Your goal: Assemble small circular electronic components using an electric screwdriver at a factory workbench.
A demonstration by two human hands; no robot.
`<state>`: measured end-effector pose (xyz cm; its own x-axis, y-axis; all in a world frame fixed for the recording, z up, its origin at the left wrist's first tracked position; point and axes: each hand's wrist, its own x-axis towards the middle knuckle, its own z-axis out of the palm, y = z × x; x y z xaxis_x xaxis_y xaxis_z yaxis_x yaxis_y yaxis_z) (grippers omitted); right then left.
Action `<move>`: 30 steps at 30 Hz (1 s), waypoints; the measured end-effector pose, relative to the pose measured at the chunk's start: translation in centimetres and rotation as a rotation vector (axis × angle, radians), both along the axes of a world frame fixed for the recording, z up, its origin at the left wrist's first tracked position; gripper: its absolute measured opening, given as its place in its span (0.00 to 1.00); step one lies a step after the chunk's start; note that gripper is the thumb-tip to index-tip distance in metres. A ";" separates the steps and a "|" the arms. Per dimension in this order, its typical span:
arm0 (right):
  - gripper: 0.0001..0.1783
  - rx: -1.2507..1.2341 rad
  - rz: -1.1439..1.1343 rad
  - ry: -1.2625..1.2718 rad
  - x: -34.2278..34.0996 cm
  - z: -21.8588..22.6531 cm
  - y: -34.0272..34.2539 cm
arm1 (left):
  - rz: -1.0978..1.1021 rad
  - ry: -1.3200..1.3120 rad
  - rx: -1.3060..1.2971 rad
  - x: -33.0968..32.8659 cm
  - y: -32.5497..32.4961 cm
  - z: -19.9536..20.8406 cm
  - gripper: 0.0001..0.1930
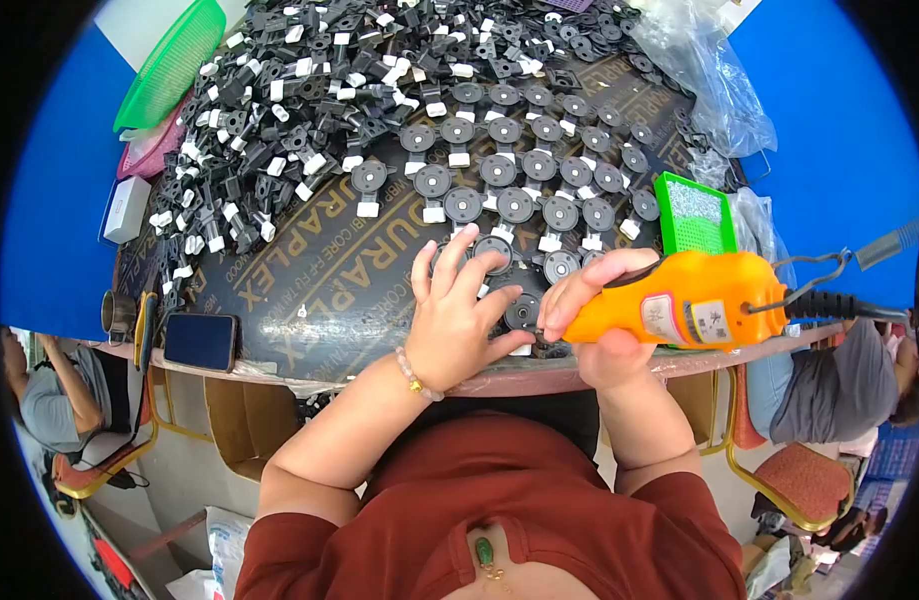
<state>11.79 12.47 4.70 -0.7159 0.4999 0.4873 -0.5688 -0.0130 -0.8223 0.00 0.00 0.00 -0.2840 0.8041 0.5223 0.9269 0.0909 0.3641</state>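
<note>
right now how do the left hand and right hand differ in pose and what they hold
The left hand is spread over the round black parts, while the right hand is closed around an orange tool. A beaded bracelet circles the left hand's wrist; the right hand's visible wrist is bare. Both are ungloved and near the same round part by the table's near edge.

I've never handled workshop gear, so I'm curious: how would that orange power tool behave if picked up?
The orange power tool would probably feel stiff, since it looks like hard moulded plastic. The black cable at its back end may drag or tug as it moves. Set down, it could rock a bit, given its rounded sides.
</note>
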 end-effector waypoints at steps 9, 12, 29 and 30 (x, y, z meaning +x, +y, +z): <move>0.30 0.124 -0.056 -0.078 -0.5 -0.5 -0.7 | -0.026 0.016 -0.011 0.2 0.2 -0.1 0.19; 0.33 -0.025 -0.036 -0.100 -0.9 0.5 -0.9 | -0.026 0.030 -0.014 0.1 -0.2 0.3 0.21; 0.42 0.153 -0.498 0.051 7.8 1.8 7.8 | 0.283 0.027 -0.277 -10.7 -13.6 8.8 0.15; 0.42 0.153 -0.490 0.046 7.8 1.8 7.4 | 0.241 0.037 -0.234 -11.7 -11.5 7.7 0.15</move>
